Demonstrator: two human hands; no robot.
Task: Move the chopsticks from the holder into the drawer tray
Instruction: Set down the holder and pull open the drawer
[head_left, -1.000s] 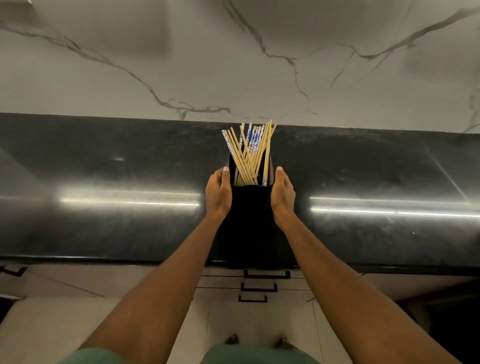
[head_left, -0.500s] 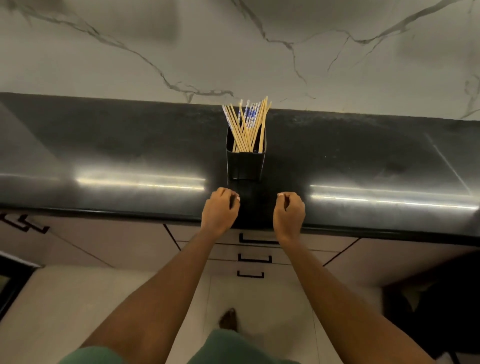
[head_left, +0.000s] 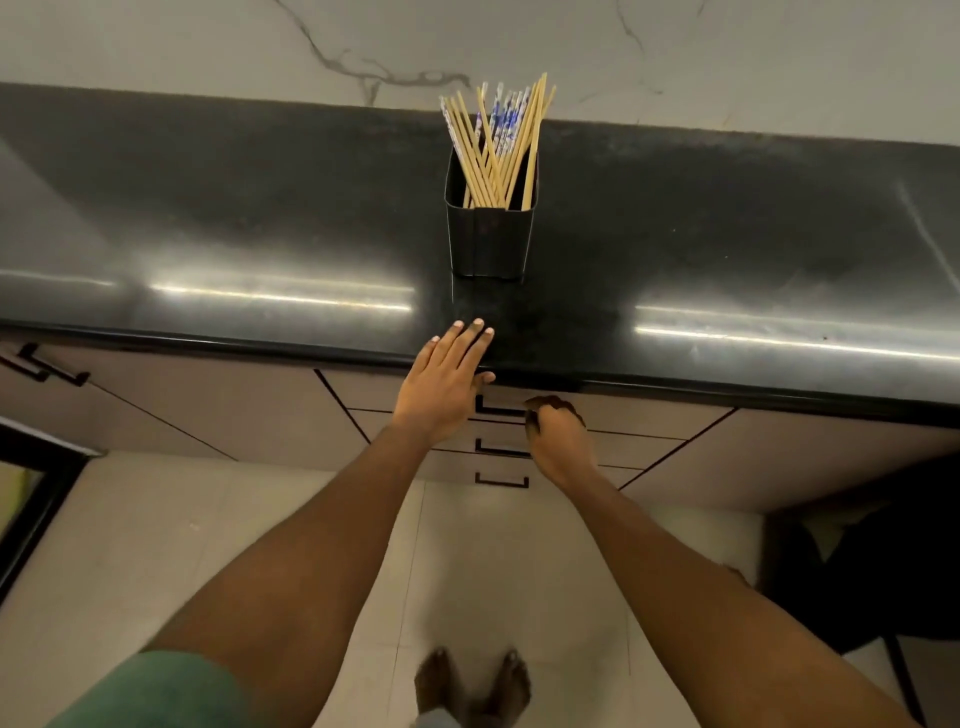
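A black holder (head_left: 491, 241) stands upright on the dark countertop (head_left: 260, 208). Several wooden and blue-patterned chopsticks (head_left: 496, 143) fan out of its top. My left hand (head_left: 447, 382) lies flat on the counter's front edge, just in front of the holder, with its fingers stretched out. Lower down, my right hand (head_left: 558, 434) has its fingers curled around the right end of the top drawer handle (head_left: 498, 410). The top drawer is closed, and no tray shows.
Two more closed drawers with black handles (head_left: 503, 451) sit below the top one. Cabinet doors flank them. A marble wall (head_left: 675, 62) rises behind the counter. My bare feet (head_left: 472, 686) stand on a pale tiled floor. A dark object (head_left: 883, 561) fills the right corner.
Both hands let go of the holder and drew back to the counter edge. The left hand opened flat on the edge, and the right hand dropped to the top drawer handle.
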